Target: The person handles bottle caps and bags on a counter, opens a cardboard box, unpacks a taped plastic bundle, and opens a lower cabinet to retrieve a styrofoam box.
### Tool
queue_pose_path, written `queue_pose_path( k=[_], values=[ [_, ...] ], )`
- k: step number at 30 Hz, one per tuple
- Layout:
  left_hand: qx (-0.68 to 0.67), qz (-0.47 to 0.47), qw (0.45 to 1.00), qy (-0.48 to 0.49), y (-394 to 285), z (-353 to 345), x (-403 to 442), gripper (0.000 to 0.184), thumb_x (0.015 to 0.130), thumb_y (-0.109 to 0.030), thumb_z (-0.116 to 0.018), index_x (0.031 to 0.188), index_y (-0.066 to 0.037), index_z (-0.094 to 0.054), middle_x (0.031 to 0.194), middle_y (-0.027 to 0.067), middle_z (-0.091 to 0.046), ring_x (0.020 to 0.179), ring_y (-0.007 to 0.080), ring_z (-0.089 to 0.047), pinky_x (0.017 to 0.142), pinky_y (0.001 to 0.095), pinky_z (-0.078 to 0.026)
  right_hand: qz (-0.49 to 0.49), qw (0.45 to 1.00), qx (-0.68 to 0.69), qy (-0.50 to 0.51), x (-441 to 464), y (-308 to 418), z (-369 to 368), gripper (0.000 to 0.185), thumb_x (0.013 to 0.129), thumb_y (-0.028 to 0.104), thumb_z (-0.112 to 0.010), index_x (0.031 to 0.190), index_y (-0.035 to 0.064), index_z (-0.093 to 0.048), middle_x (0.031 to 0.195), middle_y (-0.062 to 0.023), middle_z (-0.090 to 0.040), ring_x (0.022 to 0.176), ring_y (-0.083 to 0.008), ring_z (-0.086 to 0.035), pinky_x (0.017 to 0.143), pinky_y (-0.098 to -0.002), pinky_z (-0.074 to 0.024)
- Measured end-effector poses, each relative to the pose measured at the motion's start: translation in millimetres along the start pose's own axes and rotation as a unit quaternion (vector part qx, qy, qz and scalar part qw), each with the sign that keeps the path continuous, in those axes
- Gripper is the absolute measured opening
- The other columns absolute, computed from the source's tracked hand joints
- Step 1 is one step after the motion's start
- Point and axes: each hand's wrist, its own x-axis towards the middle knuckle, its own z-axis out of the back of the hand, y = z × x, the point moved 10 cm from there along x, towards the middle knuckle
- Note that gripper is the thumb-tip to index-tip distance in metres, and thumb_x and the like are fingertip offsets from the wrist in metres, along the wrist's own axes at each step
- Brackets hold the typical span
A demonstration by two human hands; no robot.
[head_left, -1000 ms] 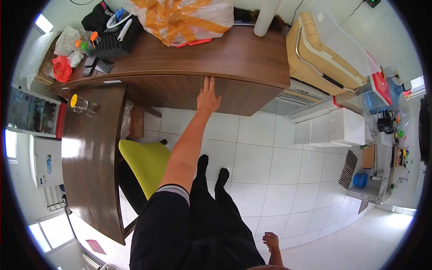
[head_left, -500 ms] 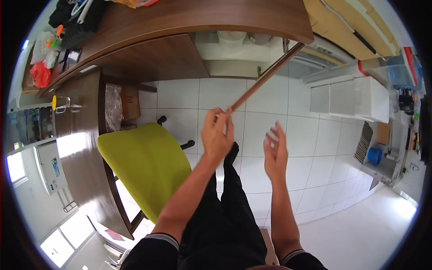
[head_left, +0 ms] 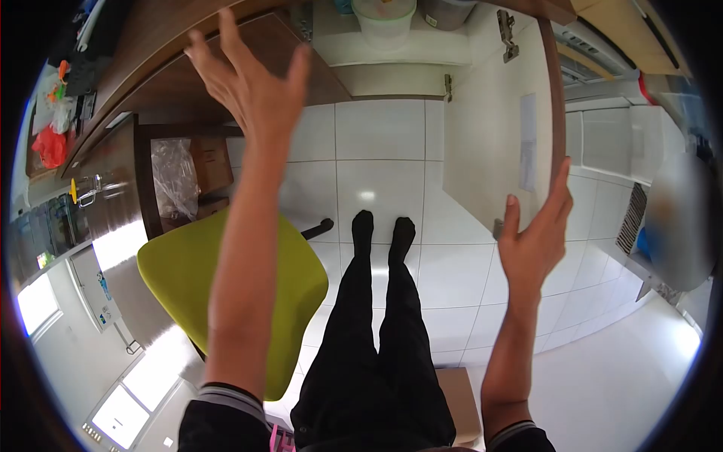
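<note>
An open cabinet door (head_left: 482, 132), pale inside with a brown edge, swings out on metal hinges at the right of the cupboard. My right hand (head_left: 533, 245) is at its free end, thumb by the inner face and fingers along the brown edge. Raised at upper left, my left hand (head_left: 260, 94) has its fingers spread and holds nothing. Behind it is a brown cabinet panel (head_left: 301, 83). Inside the cupboard stand a pale green-white tub (head_left: 384, 26) and a grey container (head_left: 446, 11).
A green chair (head_left: 294, 279) stands at my left, by a dark desk. A cardboard box (head_left: 457, 403) sits beside my legs. White drawers (head_left: 602, 135) stand beyond the door. A red bag (head_left: 50, 147) lies at far left.
The cabinet door has swung wider to the right. My left hand has left its end and risen to upper left; my right hand has moved right onto the door.
</note>
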Motion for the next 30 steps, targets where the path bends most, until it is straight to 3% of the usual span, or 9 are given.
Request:
queue_pose_path(
  k=[3, 6, 10, 15, 21, 24, 27, 30],
  values=[
    [0.076, 0.017, 0.997, -0.002, 33.7, -44.4, 34.1, 0.132, 0.073, -0.051, -0.091, 0.164, -0.011, -0.005, 0.161, 0.0393, 0.004, 0.151, 0.0624, 0.003, 0.119, 0.0690, -0.020, 0.008, 0.999, -0.045, -0.011, 8.9, -22.5, 0.1, 0.092, 0.090, 0.017, -0.073, 0.167, 0.0198, -0.022, 0.136, -0.0206, -0.056, 0.110, -0.0370, -0.069, 0.073, -0.0412, -0.0608],
    [0.060, 0.036, 0.997, -0.044, 44.9, -62.3, 40.5, 0.136, 0.071, -0.053, -0.092, 0.162, -0.014, 0.002, 0.159, 0.0421, 0.011, 0.146, 0.0692, 0.010, 0.118, 0.0723, -0.018, 0.004, 0.995, -0.104, -0.004, 13.6, -37.0, -2.4, 0.089, 0.090, 0.020, -0.074, 0.166, 0.0218, -0.026, 0.130, -0.0155, -0.058, 0.105, -0.0317, -0.070, 0.070, -0.0398, -0.0609],
    [0.064, 0.044, 0.995, -0.055, 53.7, -74.8, 43.0, 0.135, 0.071, -0.044, -0.091, 0.159, -0.011, 0.006, 0.155, 0.0462, 0.016, 0.142, 0.0735, 0.012, 0.117, 0.0750, -0.015, 0.008, 0.991, -0.132, -0.011, 16.1, -45.0, -3.7, 0.088, 0.090, 0.022, -0.075, 0.165, 0.0240, -0.028, 0.121, -0.0116, -0.059, 0.097, -0.0258, -0.071, 0.065, -0.0369, -0.0612],
    [0.076, 0.048, 0.994, -0.062, 45.6, -75.5, 47.0, 0.129, 0.072, -0.032, -0.086, 0.156, -0.004, 0.008, 0.153, 0.0499, 0.017, 0.142, 0.0740, 0.013, 0.117, 0.0748, -0.013, 0.014, 0.991, -0.132, -0.012, 19.3, -53.0, -1.3, 0.088, 0.089, 0.022, -0.075, 0.165, 0.0251, -0.030, 0.119, -0.0111, -0.059, 0.098, -0.0254, -0.071, 0.066, -0.0364, -0.0614],
    [0.083, 0.046, 0.993, -0.072, 46.0, -80.0, 50.1, 0.129, 0.071, -0.030, -0.085, 0.154, 0.002, 0.008, 0.152, 0.0505, 0.017, 0.142, 0.0738, 0.014, 0.118, 0.0746, -0.010, 0.037, 0.993, -0.104, -0.030, 22.5, -59.6, 3.3, 0.085, 0.089, 0.021, -0.075, 0.163, 0.0259, -0.034, 0.120, -0.0103, -0.060, 0.098, -0.0256, -0.071, 0.068, -0.0368, -0.0616],
    [0.081, 0.083, 0.989, -0.092, 47.1, -81.8, 48.6, 0.123, 0.074, -0.027, -0.084, 0.156, 0.005, 0.002, 0.156, 0.0467, 0.012, 0.144, 0.0725, 0.010, 0.118, 0.0751, -0.012, 0.028, 0.995, -0.095, -0.032, 23.3, -62.6, 2.9, 0.081, 0.090, 0.022, -0.074, 0.162, 0.0262, -0.037, 0.119, -0.0091, -0.061, 0.097, -0.0250, -0.071, 0.067, -0.0359, -0.0613],
    [0.076, 0.066, 0.992, -0.072, 46.8, -83.1, 51.3, 0.127, 0.071, -0.027, -0.082, 0.152, 0.005, 0.009, 0.150, 0.0537, 0.017, 0.139, 0.0761, 0.017, 0.118, 0.0768, -0.007, 0.020, 0.996, -0.079, -0.040, 24.3, -65.9, 3.8, 0.077, 0.090, 0.024, -0.074, 0.160, 0.0264, -0.042, 0.115, -0.0071, -0.062, 0.094, -0.0230, -0.071, 0.065, -0.0343, -0.0605],
    [0.114, 0.036, 0.989, -0.090, 51.2, -85.9, 51.7, 0.126, 0.071, -0.028, -0.082, 0.153, 0.005, 0.008, 0.151, 0.0526, 0.018, 0.140, 0.0753, 0.015, 0.117, 0.0774, -0.008, 0.021, 0.997, -0.054, -0.055, 25.5, -70.6, 3.4, 0.073, 0.091, 0.025, -0.074, 0.157, 0.0266, -0.046, 0.111, -0.0051, -0.064, 0.090, -0.0209, -0.072, 0.062, -0.0328, -0.0597]
  ],
)
